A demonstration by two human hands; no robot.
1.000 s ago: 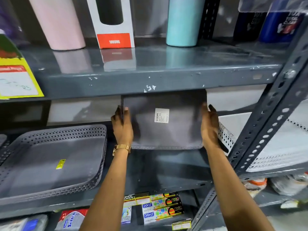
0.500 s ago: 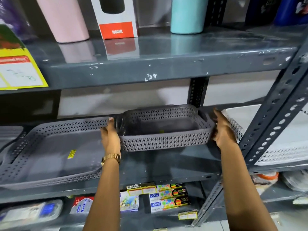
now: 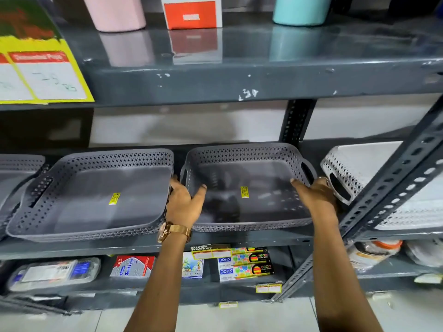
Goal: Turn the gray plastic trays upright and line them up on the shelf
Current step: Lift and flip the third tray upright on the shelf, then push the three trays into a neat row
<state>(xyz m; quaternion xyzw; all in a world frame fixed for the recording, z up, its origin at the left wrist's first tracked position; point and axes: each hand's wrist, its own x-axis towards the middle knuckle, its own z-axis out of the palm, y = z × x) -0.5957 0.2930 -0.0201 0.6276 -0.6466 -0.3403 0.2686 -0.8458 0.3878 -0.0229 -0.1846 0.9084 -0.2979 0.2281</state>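
A gray perforated tray (image 3: 242,154) sits upright on the middle shelf (image 3: 239,239), open side up, a yellow sticker on its floor. My left hand (image 3: 184,200) grips its left wall, thumb inside the tray. My right hand (image 3: 316,195) grips its right wall near the handle slot. Just to the left stands a second gray tray (image 3: 96,164), also upright, its right wall nearly touching the held one. Part of a third gray tray (image 3: 16,164) shows at the far left edge.
A white perforated tray (image 3: 359,168) lies right of my right hand, behind a slanted metal upright (image 3: 393,180). The upper shelf holds a pink tumbler (image 3: 115,13), a red-and-white box and a teal tumbler (image 3: 299,10). Stationery packs fill the shelf below.
The tray stood on edge with its underside facing me; it has been tipped open side up and lowered onto the shelf beside the left tray. Both hands kept hold of its sides.
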